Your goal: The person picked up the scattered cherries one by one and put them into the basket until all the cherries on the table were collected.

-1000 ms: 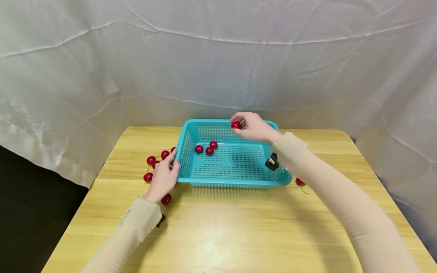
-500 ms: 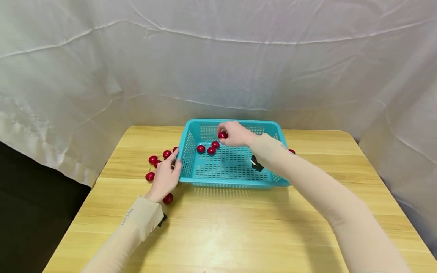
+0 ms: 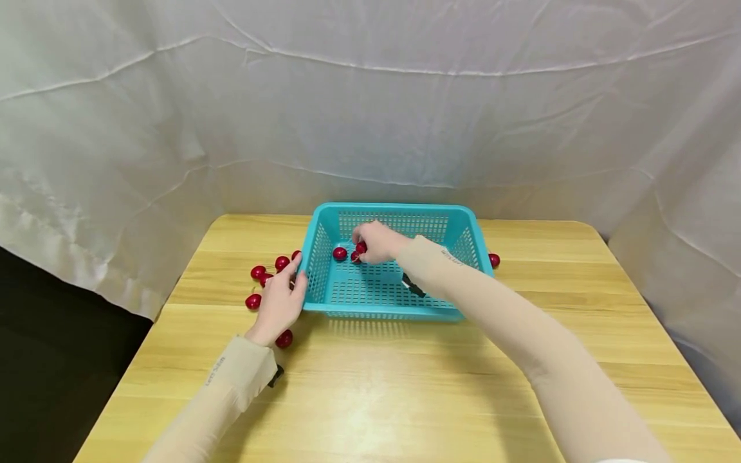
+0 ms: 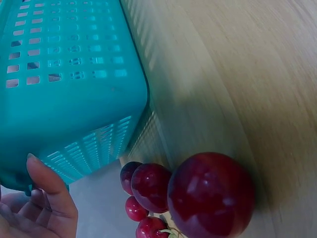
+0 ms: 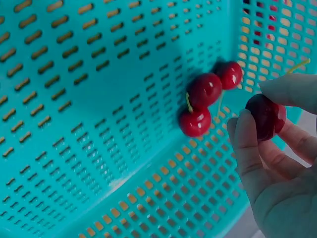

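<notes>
A turquoise plastic basket (image 3: 370, 292) with slotted walls stands on the table. My left hand (image 3: 276, 305) grips its left rim, thumb against the wall in the left wrist view. Inside the basket, my right hand (image 3: 381, 243) pinches a dark red cherry (image 5: 262, 116) between thumb and fingers, its stem poking up past the thumb. Close by, three more cherries (image 5: 205, 89) lie together on the basket floor, some with thin stems. In the head view the right hand partly covers this group.
Several loose cherries (image 3: 253, 301) lie on the wooden table (image 3: 370, 399) left of the basket, one (image 3: 283, 339) beside the left wrist. Another cherry (image 3: 494, 260) sits just beyond the right wall. A pale cloth (image 3: 370, 128) hangs behind the table.
My right hand has moved left and down into the basket with its cherry, towards the others there. The left hand keeps its grip on the rim.
</notes>
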### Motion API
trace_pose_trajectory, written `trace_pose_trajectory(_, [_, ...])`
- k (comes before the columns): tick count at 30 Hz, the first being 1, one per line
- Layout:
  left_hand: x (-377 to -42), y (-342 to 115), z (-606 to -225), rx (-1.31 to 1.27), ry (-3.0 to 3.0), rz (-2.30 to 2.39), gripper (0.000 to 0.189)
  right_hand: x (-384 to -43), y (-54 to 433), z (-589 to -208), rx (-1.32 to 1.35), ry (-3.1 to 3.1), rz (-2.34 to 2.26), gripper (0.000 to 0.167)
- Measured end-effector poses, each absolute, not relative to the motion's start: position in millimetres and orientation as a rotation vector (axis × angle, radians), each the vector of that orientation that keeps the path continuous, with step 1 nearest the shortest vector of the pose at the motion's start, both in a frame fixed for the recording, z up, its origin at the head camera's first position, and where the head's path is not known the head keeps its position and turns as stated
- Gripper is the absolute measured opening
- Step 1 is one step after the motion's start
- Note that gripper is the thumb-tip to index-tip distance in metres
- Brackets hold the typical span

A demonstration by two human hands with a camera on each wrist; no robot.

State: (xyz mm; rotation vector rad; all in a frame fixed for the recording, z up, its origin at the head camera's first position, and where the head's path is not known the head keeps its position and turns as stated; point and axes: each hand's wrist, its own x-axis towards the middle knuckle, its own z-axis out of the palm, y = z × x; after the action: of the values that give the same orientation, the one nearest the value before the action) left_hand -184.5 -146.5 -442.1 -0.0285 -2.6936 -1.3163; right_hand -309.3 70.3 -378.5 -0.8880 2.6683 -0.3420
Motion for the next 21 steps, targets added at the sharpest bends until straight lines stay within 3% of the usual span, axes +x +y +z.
trace_pose_trajectory(13, [-184, -145, -443, -0.027, -2.703, -1.329, 0.055, -304, 54, -402, -0.879, 2.630, -0.230, 0.028])
trace_pose_trajectory(21, [-184, -143, -443, -0.022, -2.695, -1.332, 0.054, -302, 49, -406, -0.879, 2.645, -0.212, 0.038])
